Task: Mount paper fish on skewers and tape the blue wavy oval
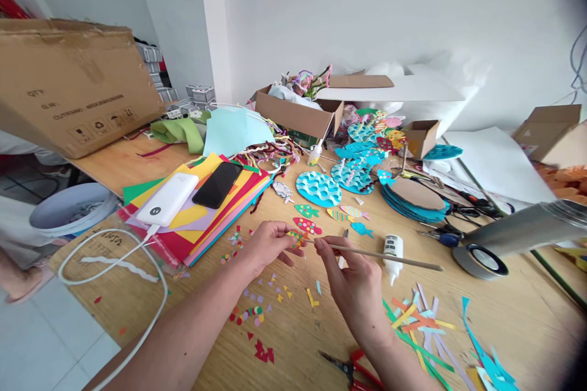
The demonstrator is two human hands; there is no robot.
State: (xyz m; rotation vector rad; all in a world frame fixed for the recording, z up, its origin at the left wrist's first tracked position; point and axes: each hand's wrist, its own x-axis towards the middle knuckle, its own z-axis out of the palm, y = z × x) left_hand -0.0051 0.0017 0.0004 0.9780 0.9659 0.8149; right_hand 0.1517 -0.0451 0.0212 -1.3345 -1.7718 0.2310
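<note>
Pinched in my left hand is a small orange and green paper fish. My right hand grips a thin wooden stick, its left tip close to or touching the fish. Just beyond lie more paper fish: a red dotted one, a green one, a striped one and a blue one. A white glue bottle lies to the right of my right hand. Red-handled scissors rest below my right wrist, partly hidden.
Coloured paper sheets carry a white power bank and a black phone. Paper strips and cut paper dots are scattered nearby. Blue wavy discs sit further back. A grey metal tumbler lies at right.
</note>
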